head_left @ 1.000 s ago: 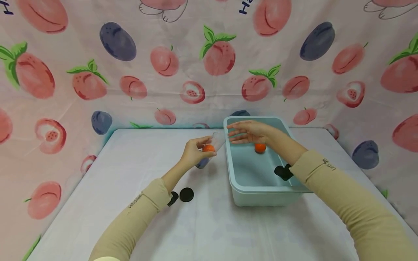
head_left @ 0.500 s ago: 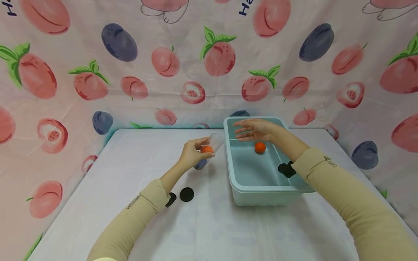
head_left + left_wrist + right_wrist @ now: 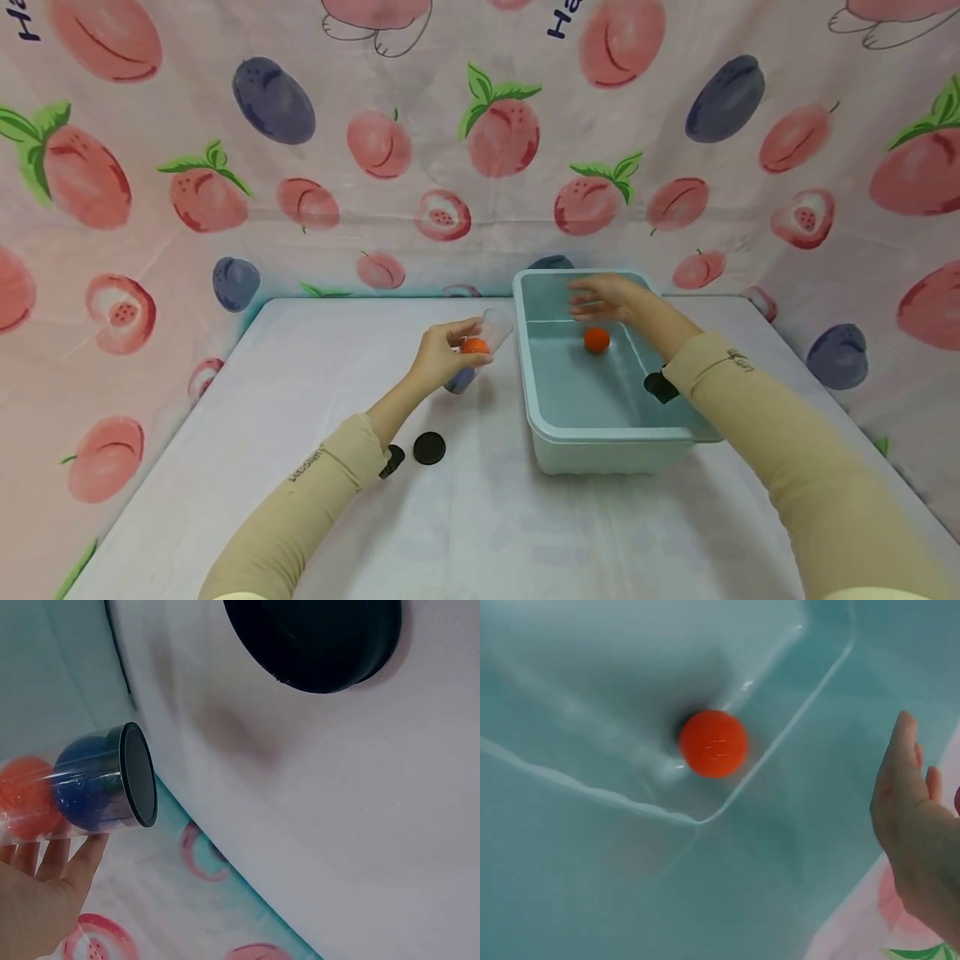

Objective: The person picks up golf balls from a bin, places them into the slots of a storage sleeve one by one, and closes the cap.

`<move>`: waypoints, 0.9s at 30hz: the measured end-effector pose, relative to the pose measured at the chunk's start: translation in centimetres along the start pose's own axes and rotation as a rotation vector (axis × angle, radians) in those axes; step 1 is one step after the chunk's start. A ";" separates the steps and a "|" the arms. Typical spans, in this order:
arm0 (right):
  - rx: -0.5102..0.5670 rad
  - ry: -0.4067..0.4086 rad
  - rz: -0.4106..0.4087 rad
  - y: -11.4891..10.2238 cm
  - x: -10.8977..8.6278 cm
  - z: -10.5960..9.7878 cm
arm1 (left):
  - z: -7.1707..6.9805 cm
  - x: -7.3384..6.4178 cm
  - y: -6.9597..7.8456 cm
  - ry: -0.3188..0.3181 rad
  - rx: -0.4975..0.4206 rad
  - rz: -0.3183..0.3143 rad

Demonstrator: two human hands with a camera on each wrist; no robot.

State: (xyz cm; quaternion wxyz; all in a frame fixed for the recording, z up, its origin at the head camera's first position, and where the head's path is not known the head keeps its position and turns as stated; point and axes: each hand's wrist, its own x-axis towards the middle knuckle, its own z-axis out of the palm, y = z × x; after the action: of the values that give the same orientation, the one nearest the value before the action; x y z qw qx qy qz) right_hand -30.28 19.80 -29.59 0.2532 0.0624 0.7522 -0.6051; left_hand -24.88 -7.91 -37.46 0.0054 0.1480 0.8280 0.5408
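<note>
My left hand (image 3: pixel 444 352) grips a clear plastic tube (image 3: pixel 498 328), tilted, left of the light blue bin (image 3: pixel 529 379). Inside the tube are an orange ball (image 3: pixel 28 796) and a blue ball (image 3: pixel 81 784), the blue one beside the black end cap (image 3: pixel 141 774). Over the far part of the bin is my right hand (image 3: pixel 603 297), slightly blurred, its fingers extended and holding nothing. Below it, inside the bin, an orange ball (image 3: pixel 713 743) sits near a corner, apart from the hand.
A round black lid (image 3: pixel 429 448) lies on the white table (image 3: pixel 480 517) near my left forearm. Black wrist cameras (image 3: pixel 661 387) sit at both cuffs. A fruit-print cloth (image 3: pixel 480 225) hangs behind the table.
The right hand has moved right, from the bin's left rim to above its far middle. Still gripping the tube, the left hand has barely shifted.
</note>
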 end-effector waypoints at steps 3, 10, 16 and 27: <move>-0.023 0.056 0.042 0.2 0.6 -0.2 | -0.1 0.1 -0.1 0.004 -0.006 -0.011; -0.011 0.148 0.077 2.6 4.3 -2.2 | 0.0 0.2 -0.3 0.003 -0.017 -0.028; 0.096 0.111 0.090 8.2 14.3 -7.9 | -0.1 0.0 -0.6 0.004 -0.026 -0.034; -0.120 0.306 0.129 10.4 16.1 -8.7 | -0.2 0.2 -0.5 0.003 -0.028 -0.033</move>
State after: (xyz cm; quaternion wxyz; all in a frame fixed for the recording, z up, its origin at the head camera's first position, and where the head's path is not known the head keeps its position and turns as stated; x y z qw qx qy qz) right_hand -42.69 27.22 -44.87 0.1773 0.1866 0.8113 -0.5250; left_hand -25.21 -8.25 -37.77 0.0149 0.1334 0.8227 0.5524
